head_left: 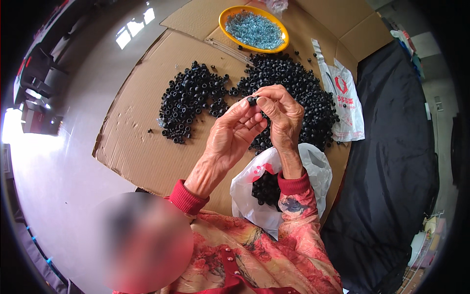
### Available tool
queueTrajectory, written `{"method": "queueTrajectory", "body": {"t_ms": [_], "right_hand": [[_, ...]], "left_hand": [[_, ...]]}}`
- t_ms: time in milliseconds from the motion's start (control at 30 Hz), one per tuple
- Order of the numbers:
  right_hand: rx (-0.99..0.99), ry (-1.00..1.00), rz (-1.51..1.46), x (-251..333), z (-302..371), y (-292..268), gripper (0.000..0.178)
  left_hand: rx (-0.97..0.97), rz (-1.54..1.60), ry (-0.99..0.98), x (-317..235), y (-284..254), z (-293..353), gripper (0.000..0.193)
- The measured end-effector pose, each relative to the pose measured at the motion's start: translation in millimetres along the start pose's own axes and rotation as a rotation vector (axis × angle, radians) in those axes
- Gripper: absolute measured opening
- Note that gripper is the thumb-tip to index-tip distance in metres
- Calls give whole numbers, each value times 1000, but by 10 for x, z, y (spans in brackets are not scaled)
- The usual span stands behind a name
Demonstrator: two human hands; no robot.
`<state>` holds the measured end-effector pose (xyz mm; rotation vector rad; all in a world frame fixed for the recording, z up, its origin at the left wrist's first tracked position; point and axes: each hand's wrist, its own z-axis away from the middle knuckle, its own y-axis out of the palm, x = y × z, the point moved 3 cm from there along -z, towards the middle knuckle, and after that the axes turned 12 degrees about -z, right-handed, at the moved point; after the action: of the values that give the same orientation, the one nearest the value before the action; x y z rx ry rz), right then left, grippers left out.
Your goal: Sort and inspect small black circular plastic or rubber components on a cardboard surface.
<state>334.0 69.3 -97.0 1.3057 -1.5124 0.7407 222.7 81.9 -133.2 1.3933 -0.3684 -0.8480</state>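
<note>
**Over the cardboard sheet (132, 117), left hand (230, 132) and right hand (284, 115) meet on one small black cap (252, 101)**

The sheet is brown corrugated board, its near-left edge ragged, lying above a smooth pale grey floor (63, 171) that throws back bright window light at the upper left. Dark furniture (41, 73) lines the far left of the room, and a wide black cloth (391, 147) drapes down the right side.

From where I stand, the cap sits in the gap between two heaps of similar black pieces, a smaller left heap (188, 98) and a broad right heap (293, 78), raised in front of them. The right thumb and forefinger close on it from the right; the left thumb meets it from the left, that hand's other fingers loosely curled, palm up. The fingertips cover much of the cap, so I cannot tell which way it points or how its long axis runs.

Beyond the heaps stands a yellow oval dish (221, 23) filled with translucent bluish bits (254, 30). A flat white bag (350, 117) with red print lies beside the right heap. Below the right wrist, an open white plastic bag (316, 171) holds more black pieces (266, 188).
</note>
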Motion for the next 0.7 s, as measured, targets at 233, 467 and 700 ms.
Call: {"method": "queueTrajectory", "body": {"t_ms": [233,467,700], "right_hand": [[0,32,-33,78,-7,16,6],[65,-60,101,164,-44,5,6],[128,79,154,259,-76,7,6]], "left_hand": [[46,-65,-1,-7,-1,2,18],[47,-91,8,-6,16,35,16],[39,-86,2,-10,1,51,16]]}}
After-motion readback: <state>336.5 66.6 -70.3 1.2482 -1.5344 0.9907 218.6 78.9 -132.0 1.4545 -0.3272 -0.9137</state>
